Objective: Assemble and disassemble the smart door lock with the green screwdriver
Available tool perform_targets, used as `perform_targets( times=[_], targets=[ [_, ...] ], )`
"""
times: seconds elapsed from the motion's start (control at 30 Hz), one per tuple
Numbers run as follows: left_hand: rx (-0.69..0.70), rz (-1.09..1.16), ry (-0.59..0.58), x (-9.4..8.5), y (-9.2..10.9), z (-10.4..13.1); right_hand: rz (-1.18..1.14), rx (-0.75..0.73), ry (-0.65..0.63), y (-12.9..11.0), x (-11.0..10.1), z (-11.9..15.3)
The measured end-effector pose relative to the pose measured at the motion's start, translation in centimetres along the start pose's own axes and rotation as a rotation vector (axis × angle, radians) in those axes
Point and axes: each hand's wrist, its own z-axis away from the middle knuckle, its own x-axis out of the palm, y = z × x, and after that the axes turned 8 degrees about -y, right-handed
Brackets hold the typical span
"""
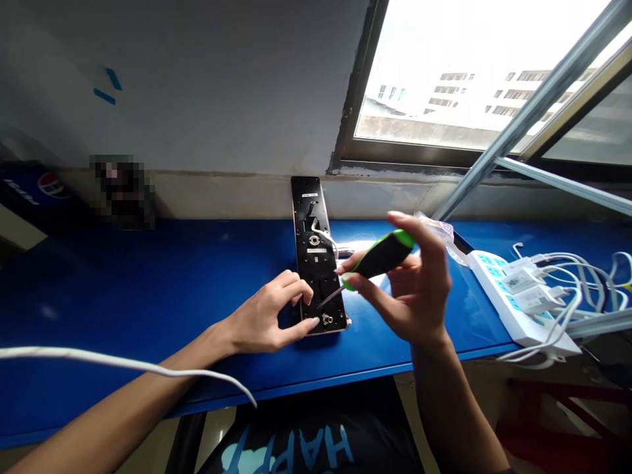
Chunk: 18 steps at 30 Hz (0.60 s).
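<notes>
A long black door lock panel (320,270) lies back side up on the table, its far end toward the wall. Screw holes, a round metal fitting, a white cable and a metal post show on it. My left hand (269,313) grips the near part of the panel from the left, fingers bent and thumb beside the post. In my right hand (415,289) is a green and black screwdriver (382,255), held at a slant between thumb and fingers. Its tip points down at the panel near my left fingers; whether it touches a screw is too small to tell.
Blue table (222,257) against a wall, below a window. At right stand a white power strip (508,289) with chargers and tangled cables, a clear plastic bag (439,230) and a metal frame (494,158). A white cable (123,361) crosses above my left forearm.
</notes>
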Motion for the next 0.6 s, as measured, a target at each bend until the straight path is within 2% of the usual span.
perform_targets(
  times=[0.07,0.13,0.27,0.4,0.5,0.6],
  targets=[
    [0.074,-0.033,0.077,-0.5,0.9,-1.2,0.088,-0.007,0.138,0.4,-1.5,0.3],
    [0.16,-0.106,0.075,-1.1,1.7,-3.1,0.237,0.016,0.209,0.9,-3.1,1.0],
    [0.28,-0.349,-0.108,-1.1,2.8,-8.2,0.462,0.112,0.198,2.4,-5.5,2.9],
    [0.281,-0.625,-0.297,0.8,2.8,-12.2,0.478,0.166,0.205,3.4,-6.0,4.2],
    [0.242,-0.69,-0.379,2.2,2.3,-13.4,0.455,0.192,0.2,3.6,-5.9,4.5],
    [0.246,-0.674,-0.405,2.6,1.7,-13.3,0.455,0.181,0.201,3.8,-5.9,4.7]
  ],
)
